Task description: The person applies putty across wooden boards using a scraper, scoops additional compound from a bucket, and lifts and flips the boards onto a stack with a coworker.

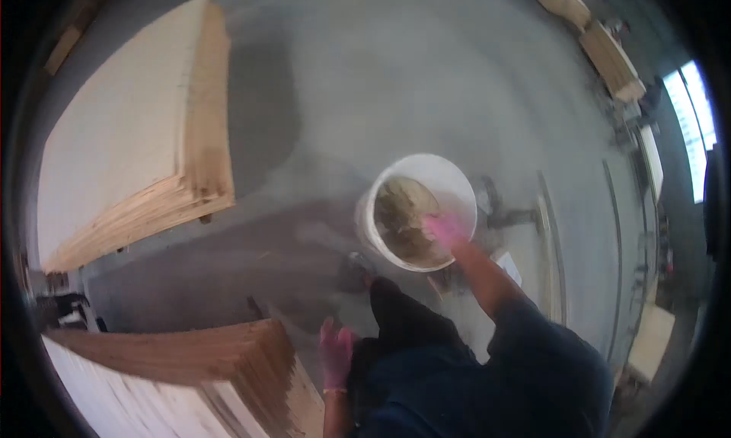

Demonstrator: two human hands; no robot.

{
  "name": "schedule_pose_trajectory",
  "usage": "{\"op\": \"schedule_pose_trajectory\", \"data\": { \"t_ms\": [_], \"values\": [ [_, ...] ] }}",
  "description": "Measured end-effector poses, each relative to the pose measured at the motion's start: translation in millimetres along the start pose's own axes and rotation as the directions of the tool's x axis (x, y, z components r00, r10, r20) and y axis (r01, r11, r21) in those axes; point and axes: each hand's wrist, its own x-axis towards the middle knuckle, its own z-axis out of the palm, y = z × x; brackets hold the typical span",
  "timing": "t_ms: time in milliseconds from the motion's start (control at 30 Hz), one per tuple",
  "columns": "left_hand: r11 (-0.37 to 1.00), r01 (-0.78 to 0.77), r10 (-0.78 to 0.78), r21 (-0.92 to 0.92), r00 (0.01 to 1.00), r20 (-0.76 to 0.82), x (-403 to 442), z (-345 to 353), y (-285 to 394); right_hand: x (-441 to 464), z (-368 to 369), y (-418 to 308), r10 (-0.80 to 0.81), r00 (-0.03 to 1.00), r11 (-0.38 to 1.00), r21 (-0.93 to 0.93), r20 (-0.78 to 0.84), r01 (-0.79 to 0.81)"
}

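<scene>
A white bucket (462, 180) stands on the floor ahead of me, with tan and brown paste-like material (403, 209) inside it. My right hand (445, 230), in a pink glove, reaches over the near right rim into the bucket. Its fingers are blurred against the material, so whether they grip anything does not show. Low by my leg hangs my left hand (336, 354), also gloved in pink. Its fingers are apart and hold nothing; the corner of a stack of wood sheets (251, 362) is close to its left.
Another tall stack of pale wood sheets (129, 133) stands at the upper left. Metal rails (553, 247) run along the floor right of the bucket. Wooden pieces (613, 61) lie at the far right, near a bright window (689, 126).
</scene>
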Motion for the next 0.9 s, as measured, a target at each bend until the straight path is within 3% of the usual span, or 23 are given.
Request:
{"op": "schedule_pose_trajectory", "data": {
  "t_ms": [33,67,100,133,233,333,433,500,533,567,600,633,733,767,833,900],
  "values": [
    [0.995,0.062,-0.055,-0.073,0.994,0.090,20.6,6.6,-5.5,19.8,4.0,17.4,0.027,0.998,0.980,-0.195,-0.054,-0.037],
    [0.918,0.264,-0.222,-0.297,0.961,0.166,39.6,29.7,15.6,36.0,7.6,25.3,0.043,0.996,0.918,-0.390,-0.082,-0.072],
    [0.752,0.432,-0.344,-0.497,0.902,0.262,73.3,49.5,31.6,51.0,21.4,29.3,-0.168,0.979,0.711,-0.702,-0.115,0.040],
    [0.742,0.453,-0.351,-0.494,0.891,0.288,94.9,73.6,40.9,71.5,33.8,45.4,-0.370,0.928,0.383,-0.918,-0.048,0.106],
    [0.763,0.524,-0.392,-0.379,0.841,0.374,137.9,104.9,84.8,101.9,82.3,49.5,-0.368,0.929,0.322,-0.943,-0.050,0.077],
    [0.820,0.543,-0.430,-0.181,0.793,0.432,169.1,128.3,91.1,146.8,91.2,59.2,-0.196,0.981,0.162,-0.987,-0.013,0.020],
    [0.813,0.562,-0.458,-0.149,0.777,0.432,175.6,138.0,96.7,95.6,78.8,33.1,-0.333,0.939,0.135,-0.981,0.088,0.140],
    [0.793,0.584,-0.470,-0.173,0.768,0.435,175.0,141.9,88.2,80.3,35.1,71.3,-0.649,0.761,0.244,-0.946,0.005,0.214],
    [0.799,0.589,-0.492,-0.121,0.756,0.431,178.4,143.0,90.2,80.5,19.7,80.9,-0.779,0.625,0.278,-0.922,-0.052,0.269],
    [0.803,0.591,-0.513,-0.069,0.746,0.426,182.7,143.3,92.0,77.5,19.1,63.0,-0.561,0.774,0.623,-0.766,-0.295,0.159],
    [0.802,0.598,-0.538,-0.013,0.730,0.421,183.9,143.9,92.9,70.5,15.3,45.8,-0.241,0.861,0.864,-0.503,-0.448,-0.020],
    [0.803,0.597,-0.543,0.012,0.721,0.430,182.3,144.4,93.7,61.3,12.5,36.1,0.127,0.866,0.955,-0.177,-0.484,-0.239],
    [0.823,0.568,-0.520,0.022,0.736,0.433,188.4,147.4,91.9,85.0,4.3,62.1,-0.018,0.949,0.931,-0.352,-0.315,-0.099],
    [0.831,0.556,-0.498,-0.011,0.753,0.430,185.9,147.5,86.9,81.2,7.8,65.8,-0.236,0.955,0.851,-0.513,-0.181,0.113],
    [0.828,0.560,-0.494,-0.036,0.758,0.427,184.8,149.5,82.8,65.5,18.0,77.0,-0.552,0.814,0.513,-0.696,0.181,0.502],
    [0.813,0.582,-0.523,-0.005,0.734,0.434,185.5,149.5,86.2,75.8,23.1,89.2,-0.412,0.857,0.213,-0.882,0.308,0.420]
  ]
}}
